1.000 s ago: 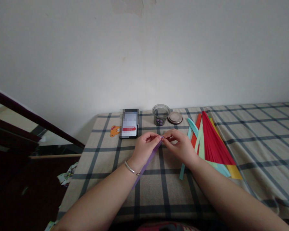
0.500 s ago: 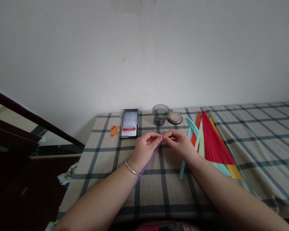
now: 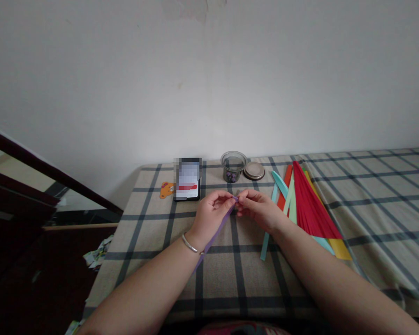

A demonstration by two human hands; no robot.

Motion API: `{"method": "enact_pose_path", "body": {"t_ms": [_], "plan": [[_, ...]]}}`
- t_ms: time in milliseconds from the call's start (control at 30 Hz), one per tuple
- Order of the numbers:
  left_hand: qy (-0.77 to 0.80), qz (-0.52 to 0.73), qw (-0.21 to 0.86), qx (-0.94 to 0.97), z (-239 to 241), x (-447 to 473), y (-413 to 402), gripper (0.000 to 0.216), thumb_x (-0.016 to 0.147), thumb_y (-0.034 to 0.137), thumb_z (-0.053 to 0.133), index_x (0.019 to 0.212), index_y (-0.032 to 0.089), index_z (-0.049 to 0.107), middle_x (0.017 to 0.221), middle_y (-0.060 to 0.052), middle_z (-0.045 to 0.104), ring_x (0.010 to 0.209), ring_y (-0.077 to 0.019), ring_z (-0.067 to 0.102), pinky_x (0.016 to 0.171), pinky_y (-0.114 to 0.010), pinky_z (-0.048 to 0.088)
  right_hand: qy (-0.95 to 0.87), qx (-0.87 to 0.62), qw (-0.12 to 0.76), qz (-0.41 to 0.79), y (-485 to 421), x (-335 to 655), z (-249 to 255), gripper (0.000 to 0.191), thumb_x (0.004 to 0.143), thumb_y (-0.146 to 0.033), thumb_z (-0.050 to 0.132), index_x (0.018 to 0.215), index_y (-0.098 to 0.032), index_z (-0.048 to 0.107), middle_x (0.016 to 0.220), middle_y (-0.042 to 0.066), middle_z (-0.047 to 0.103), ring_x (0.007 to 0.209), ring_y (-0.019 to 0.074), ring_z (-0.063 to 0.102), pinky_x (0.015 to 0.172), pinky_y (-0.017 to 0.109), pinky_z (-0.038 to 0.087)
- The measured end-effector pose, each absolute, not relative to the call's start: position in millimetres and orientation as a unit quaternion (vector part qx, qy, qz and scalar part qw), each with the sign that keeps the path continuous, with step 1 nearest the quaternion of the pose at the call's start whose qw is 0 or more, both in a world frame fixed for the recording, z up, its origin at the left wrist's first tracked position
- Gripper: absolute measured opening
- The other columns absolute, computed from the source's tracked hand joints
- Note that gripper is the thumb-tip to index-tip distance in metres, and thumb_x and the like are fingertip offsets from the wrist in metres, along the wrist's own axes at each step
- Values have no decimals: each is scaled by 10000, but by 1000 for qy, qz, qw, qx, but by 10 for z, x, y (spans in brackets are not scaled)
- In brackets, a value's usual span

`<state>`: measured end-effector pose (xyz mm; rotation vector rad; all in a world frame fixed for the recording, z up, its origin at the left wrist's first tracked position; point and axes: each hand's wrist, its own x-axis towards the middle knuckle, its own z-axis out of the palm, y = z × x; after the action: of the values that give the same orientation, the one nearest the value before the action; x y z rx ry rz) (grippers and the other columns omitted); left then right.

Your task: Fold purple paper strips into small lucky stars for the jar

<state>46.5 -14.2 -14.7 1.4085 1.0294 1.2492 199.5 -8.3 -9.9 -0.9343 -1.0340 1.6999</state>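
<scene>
A long purple paper strip runs from my fingertips down behind my left wrist. My left hand pinches it near its upper end, thumb against forefinger. Close against it, my right hand pinches the tip of the same strip; the fold there is too small to make out. Beyond my hands stands a clear plastic cup with small purple pieces at its bottom. Its round lid lies to the right of it.
A phone stands at the back left, beside an orange bear cutout. Right of my hands lie red paper strips, with blue, orange, green and yellow ones around them. The checked tablecloth ends at the left edge; a wall rises behind.
My right hand's lower fingers have curled downward below the strip's tip. My left hand has stayed nearly still, and the strip is still between both hands.
</scene>
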Motion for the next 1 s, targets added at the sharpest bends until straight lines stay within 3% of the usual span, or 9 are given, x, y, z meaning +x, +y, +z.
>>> {"method": "enact_pose_path", "body": {"t_ms": [600,833,1000], "plan": [[448,490,487,567,-181,449,-104,159,755,304,656,811,156,671,825,-52,722,763,-164,670,767,-312,537,-590,-471,469,458,-82,2009,-177,227,704,-409,682,714,-184,652,683,34,659,635,159,596,625,294,470],[428,490,483,586,-179,455,-113,148,766,293,646,830,161,667,837,-46,712,771,-158,665,760,-296,542,-560,-454,463,516,-72,2004,-145,285,680,-447,691,678,-179,595,608,-11,600,562,118,556,555,251,447],[400,497,440,632,-169,452,-144,209,804,248,602,1002,192,638,931,-46,688,846,-151,648,807,-300,529,-498,-427,458,600,-59,1995,-112,342,612,-471,735,645,-180,558,562,-42,559,507,92,531,524,230,444]]}}
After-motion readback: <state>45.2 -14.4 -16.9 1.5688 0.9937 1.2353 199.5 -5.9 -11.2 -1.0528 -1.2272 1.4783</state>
